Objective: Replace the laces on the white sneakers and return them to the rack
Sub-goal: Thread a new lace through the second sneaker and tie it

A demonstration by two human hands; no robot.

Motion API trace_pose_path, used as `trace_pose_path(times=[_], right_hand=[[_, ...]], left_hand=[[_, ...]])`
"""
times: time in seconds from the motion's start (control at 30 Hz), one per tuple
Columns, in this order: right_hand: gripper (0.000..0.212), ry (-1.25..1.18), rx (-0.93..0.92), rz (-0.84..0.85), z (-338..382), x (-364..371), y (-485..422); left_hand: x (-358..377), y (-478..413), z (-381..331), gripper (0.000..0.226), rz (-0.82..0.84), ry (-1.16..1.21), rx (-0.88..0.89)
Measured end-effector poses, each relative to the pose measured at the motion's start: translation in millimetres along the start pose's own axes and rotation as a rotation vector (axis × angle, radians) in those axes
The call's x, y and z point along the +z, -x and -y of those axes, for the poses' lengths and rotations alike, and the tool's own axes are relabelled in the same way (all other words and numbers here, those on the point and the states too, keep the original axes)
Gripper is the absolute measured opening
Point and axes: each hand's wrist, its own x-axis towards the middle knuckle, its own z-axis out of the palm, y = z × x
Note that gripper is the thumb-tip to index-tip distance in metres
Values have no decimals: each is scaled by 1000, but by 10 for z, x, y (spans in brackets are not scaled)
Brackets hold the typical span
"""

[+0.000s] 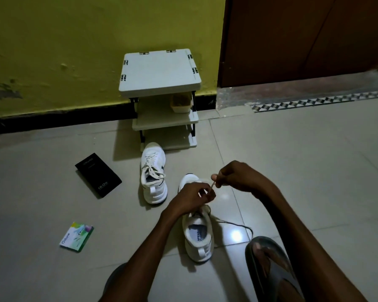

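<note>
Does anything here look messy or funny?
Yes. A lace trails loose from the near sneaker across the floor. A black box and a green packet lie askew on it, and the yellow wall has flaking paint.

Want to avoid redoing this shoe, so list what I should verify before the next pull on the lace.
1. Lace grip: ok. The left hand and right hand both pinch the lace above the near sneaker.
2. Near sneaker upright on the floor: ok.
3. Eyelets threaded evenly: cannot tell; the hands hide them.
4. Loose lace tail clear of the sandal: cannot tell; it trails right up to the sandal's toe.
5. Far sneaker laced: ok.
</note>
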Motion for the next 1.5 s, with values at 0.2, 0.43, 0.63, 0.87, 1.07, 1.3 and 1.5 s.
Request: trace_pose_path(times=[0.2, 0.43, 0.63, 0.87, 1.07, 1.3, 1.5], right_hand=[[15, 143, 49, 150, -81, -151, 99], [16, 131, 156, 380, -235, 251, -18], [9, 99, 174, 390, -263, 552, -103], [12, -680, 189, -107, -225, 807, -146], [14, -919, 216, -185, -229, 804, -168], [42, -72, 130, -445, -356, 910, -252], [6, 37, -162, -248, -202, 977, -245]], left_hand=[[-389, -65, -187, 10, -420, 206, -1], [-405, -2, -50, 10, -510, 418, -129], [-397, 17, 47, 19, -550, 528, -153], [-447, 140, 85, 7, -211, 373, -327], [-242, 221, 139, 15, 92, 173, -297], [-292, 255, 99, 29, -53, 151, -267], [-249, 235, 112, 30, -62, 22, -208]])
